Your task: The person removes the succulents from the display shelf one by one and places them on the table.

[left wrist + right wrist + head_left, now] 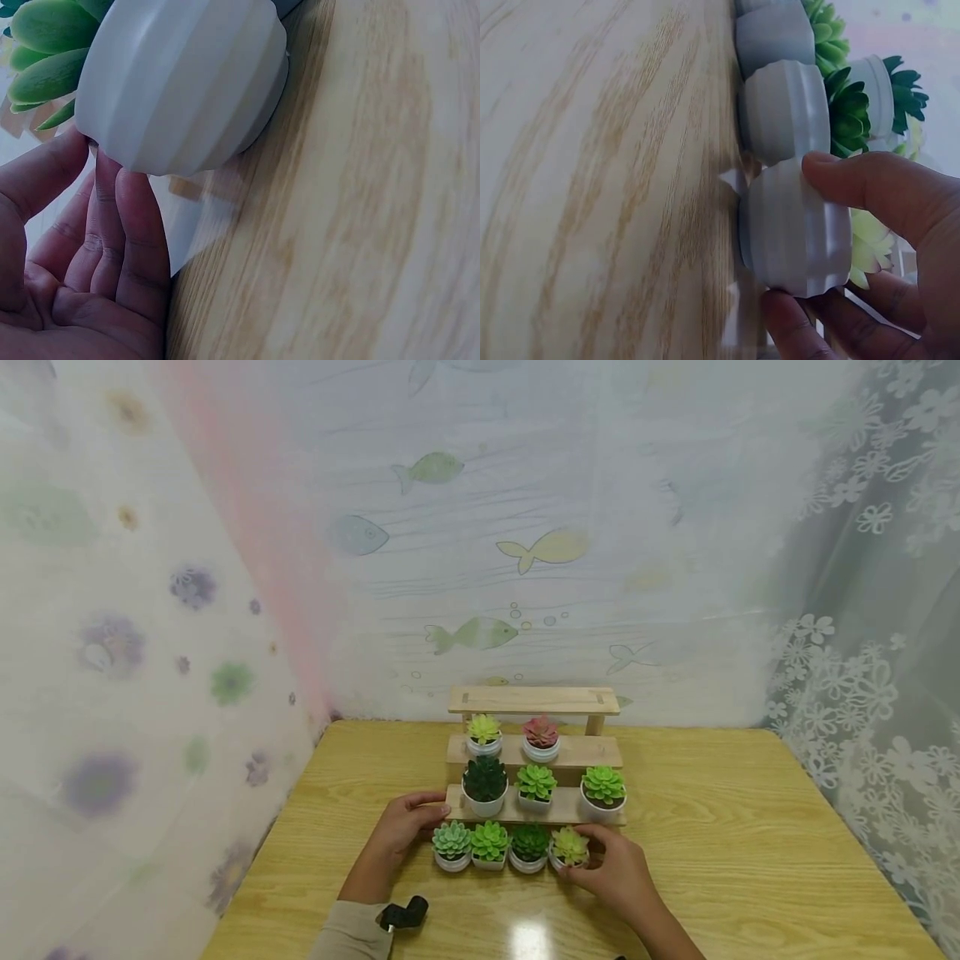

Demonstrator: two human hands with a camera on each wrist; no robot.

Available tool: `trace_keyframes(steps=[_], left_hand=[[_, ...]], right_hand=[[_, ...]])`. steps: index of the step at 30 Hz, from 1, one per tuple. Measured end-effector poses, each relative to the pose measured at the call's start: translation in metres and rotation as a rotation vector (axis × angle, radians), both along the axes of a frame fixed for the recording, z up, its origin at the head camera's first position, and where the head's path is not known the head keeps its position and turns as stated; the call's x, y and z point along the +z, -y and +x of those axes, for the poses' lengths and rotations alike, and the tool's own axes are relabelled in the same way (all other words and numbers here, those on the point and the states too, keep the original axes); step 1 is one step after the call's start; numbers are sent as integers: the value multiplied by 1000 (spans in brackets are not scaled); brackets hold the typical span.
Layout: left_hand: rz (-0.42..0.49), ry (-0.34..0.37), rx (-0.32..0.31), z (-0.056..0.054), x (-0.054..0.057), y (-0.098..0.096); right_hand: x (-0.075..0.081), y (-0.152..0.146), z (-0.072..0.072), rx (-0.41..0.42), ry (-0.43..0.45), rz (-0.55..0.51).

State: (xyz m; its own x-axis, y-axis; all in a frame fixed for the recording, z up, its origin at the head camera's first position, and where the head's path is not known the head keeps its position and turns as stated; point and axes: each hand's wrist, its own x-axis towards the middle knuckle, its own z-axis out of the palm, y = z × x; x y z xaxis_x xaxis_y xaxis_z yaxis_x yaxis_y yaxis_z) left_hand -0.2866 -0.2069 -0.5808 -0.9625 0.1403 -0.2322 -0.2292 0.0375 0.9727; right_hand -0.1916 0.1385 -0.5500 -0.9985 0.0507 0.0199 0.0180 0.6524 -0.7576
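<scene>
My right hand [617, 868] grips a small potted succulent [570, 847] with pale yellow-green leaves, at the right end of the front row. In the right wrist view, the thumb lies on one side of its white ribbed pot [795, 232] and the fingers on the other. My left hand [401, 828] pinches the left end of the bottom step of a wooden plant stand [534, 700]. In the left wrist view a white ribbed pot [180, 82] partly hides those fingertips. Left of the gripped plant stand a dark green succulent [529, 845], a bright green one [490, 843] and a pale green one [452, 845].
On the stand's bottom step are a dark succulent [485, 783] and two bright green ones [536, 785]. Its middle step bears a yellow-green succulent [483, 732] and a red one [541, 735]. A wooden table [720, 827] lies beneath, with patterned curtains [525, 485] behind.
</scene>
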Motion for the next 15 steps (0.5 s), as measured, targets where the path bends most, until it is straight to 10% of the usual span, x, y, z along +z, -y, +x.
trace_keyframes(steps=[15], left_hand=[[5, 1, 4, 0, -1, 0]], right_hand=[[-4, 0, 1, -9, 7, -68]])
